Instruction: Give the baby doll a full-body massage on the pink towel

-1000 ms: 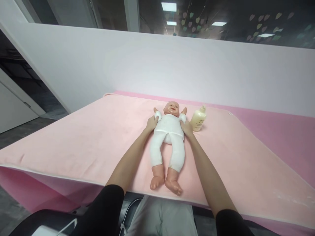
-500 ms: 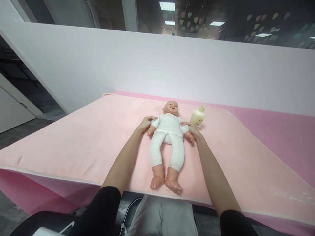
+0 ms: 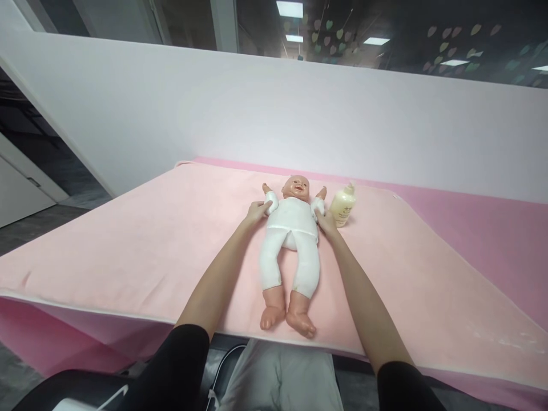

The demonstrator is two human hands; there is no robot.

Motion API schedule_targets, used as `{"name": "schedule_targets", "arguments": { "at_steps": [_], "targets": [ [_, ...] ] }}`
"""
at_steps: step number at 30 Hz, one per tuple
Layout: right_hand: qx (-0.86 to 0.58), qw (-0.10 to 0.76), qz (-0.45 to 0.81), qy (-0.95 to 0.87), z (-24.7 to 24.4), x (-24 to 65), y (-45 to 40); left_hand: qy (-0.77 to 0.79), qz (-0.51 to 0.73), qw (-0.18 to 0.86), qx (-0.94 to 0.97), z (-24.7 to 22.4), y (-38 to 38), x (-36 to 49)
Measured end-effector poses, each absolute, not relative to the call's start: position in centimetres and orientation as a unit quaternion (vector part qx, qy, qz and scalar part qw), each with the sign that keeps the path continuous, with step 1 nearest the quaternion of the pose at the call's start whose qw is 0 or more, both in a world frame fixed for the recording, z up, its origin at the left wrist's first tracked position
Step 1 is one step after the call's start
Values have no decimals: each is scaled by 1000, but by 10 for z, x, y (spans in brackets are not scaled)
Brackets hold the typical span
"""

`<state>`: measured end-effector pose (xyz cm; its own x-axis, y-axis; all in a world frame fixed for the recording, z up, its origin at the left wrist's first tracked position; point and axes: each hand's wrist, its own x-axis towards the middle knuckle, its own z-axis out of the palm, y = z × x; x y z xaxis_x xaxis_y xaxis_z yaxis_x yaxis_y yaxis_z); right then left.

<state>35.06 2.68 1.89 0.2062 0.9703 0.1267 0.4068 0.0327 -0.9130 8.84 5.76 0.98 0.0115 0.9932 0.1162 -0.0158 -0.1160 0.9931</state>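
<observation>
A baby doll [image 3: 293, 217] with a white cloth body lies on its back, head toward the wall and feet near the table's front edge. Both its arms are bent up beside its head. My left hand [image 3: 257, 211] is closed around the doll's arm on the left side. On the other side, my right hand [image 3: 326, 221] grips the doll's other arm, with the thumb on the white sleeve. Some of my fingers are hidden behind the doll's arms. A pale yellow pump bottle [image 3: 343, 206] stands just behind and right of my right hand.
A light pink towel [image 3: 141, 245] covers most of the table, over a darker pink cover [image 3: 483, 240]. Behind the table rises a white partition [image 3: 274, 114] with glass above it. My legs [image 3: 280, 377] are under the front edge.
The doll's two arms have swung from pointing down at its sides to pointing up beside its head. My hands have moved slightly inward with them. The bottle stays put.
</observation>
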Motion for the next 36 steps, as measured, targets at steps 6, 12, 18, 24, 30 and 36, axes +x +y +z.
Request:
{"name": "schedule_targets", "arguments": {
  "at_steps": [6, 12, 18, 24, 30, 36],
  "targets": [
    [-734, 383, 160, -538, 16, 338, 34, 573, 497, 278, 590, 8, 62, 96],
    [-632, 471, 277, -550, 10, 353, 27, 394, 549, 488, 552, 7, 53, 87],
    [-444, 562, 427, -551, 2, 366, 8, 387, 579, 501, 514, 12, 31, 75],
    [-451, 575, 425, -535, 1, 366, 5, 401, 566, 476, 541, 15, 19, 68],
    [-453, 581, 435, -518, 4, 367, 9, 392, 574, 476, 538, 11, 27, 65],
    [-456, 570, 453, -511, 10, 369, 4, 395, 600, 544, 434, 10, 28, 63]
  ]
}}
